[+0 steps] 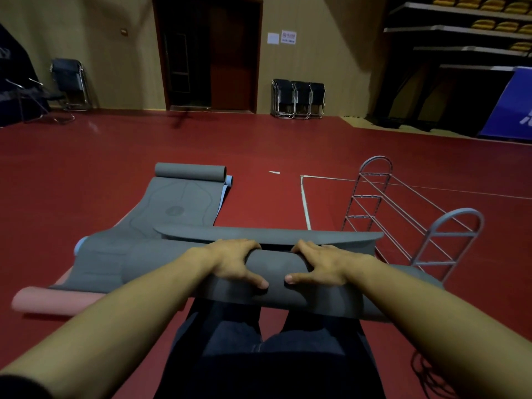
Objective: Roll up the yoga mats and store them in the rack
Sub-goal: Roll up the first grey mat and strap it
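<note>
We see a red sports floor (86, 156) filling most of the view, with a dark wooden door (207, 53) in the far wall and folded chairs (298, 99) stacked beside it. On the floor ahead lies a flat grey yoga mat (172, 205), its far end curled into a roll, with a blue mat (229, 181) peeking out under its edges. To our right stands a metal wire rack (414, 220), holding no mats. Across our lap we hold another grey mat (273, 266), partly rolled, its loose flap sticking out beyond our fingers toward the rack. A pink rolled mat (54, 302) lies on the floor at our left, just beside our knees. Our left hand (236, 262) curls over the roll, thumb pressed to its near side, and our right hand (319, 264) grips it the same way, close beside the left.
</note>
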Demonstrator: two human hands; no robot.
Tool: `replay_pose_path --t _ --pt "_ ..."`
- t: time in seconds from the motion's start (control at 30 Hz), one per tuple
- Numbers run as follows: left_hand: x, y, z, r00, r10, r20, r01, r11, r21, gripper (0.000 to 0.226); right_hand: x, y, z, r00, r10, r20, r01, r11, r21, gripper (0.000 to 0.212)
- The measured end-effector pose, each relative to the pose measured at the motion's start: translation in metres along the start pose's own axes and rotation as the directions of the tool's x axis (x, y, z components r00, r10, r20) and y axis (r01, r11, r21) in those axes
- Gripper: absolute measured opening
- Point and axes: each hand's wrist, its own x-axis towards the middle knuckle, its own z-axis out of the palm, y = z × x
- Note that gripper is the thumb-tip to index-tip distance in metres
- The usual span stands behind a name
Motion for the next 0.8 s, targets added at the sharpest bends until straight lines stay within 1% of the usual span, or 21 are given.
replay_pose_path --t 0.03,0.1,0.17,0.23,0.33,0.47,0.57,0.63,0.7,0.8 --pt "0.0 0.0 0.0 1.0 -0.011 0.005 0.011 1.0 -0.029 0.104 -0.001 -0.001 -0.002 1.0 -0.007 0.006 0.008 1.0 -0.02 0.089" --pt "0.0 -0.001 0.001 1.0 -0.024 0.002 0.024 0.999 -0.032 0.103 -0.002 -0.001 -0.004 0.999 -0.029 0.017 0.03 0.997 -0.077 0.105" --pt "0.001 -0.001 0.002 1.0 -0.013 -0.026 0.014 1.0 0.019 0.099 0.001 0.001 0.0 0.999 -0.042 0.013 0.044 0.992 -0.115 0.12" --pt "0.002 -0.002 0.004 0.998 0.01 -0.057 -0.005 0.997 0.072 0.099 0.009 0.006 0.005 0.999 -0.046 0.005 0.046 0.992 -0.119 0.128" --pt "0.002 -0.004 0.008 0.997 0.023 -0.071 -0.015 0.995 0.1 0.098 0.014 0.008 0.006 0.998 -0.064 -0.013 0.062 0.991 -0.122 0.127" --pt "0.001 -0.003 0.01 0.997 0.029 -0.074 -0.024 0.997 0.071 0.091 0.012 0.01 0.009 0.99 -0.113 -0.083 0.098 0.982 -0.162 0.113" --pt "0.004 -0.003 0.008 0.999 0.028 -0.041 -0.024 0.996 0.089 0.104 0.011 0.01 0.009 0.991 -0.094 -0.099 0.08 0.987 -0.139 0.099" --pt "0.005 -0.001 0.005 0.999 0.03 -0.029 -0.026 0.99 0.136 0.116 0.011 0.011 0.007 0.989 -0.104 -0.11 0.09 0.988 -0.122 0.093" --pt "0.008 0.002 0.004 1.0 0.022 -0.021 -0.017 0.979 0.202 0.125 0.012 0.013 0.005 0.988 -0.101 -0.117 0.087 0.989 -0.116 0.096" --pt "0.014 0.003 0.006 0.997 0.027 -0.066 -0.011 0.974 0.227 0.122 0.016 0.014 0.005 0.996 -0.06 -0.063 0.05 0.986 -0.156 0.116"
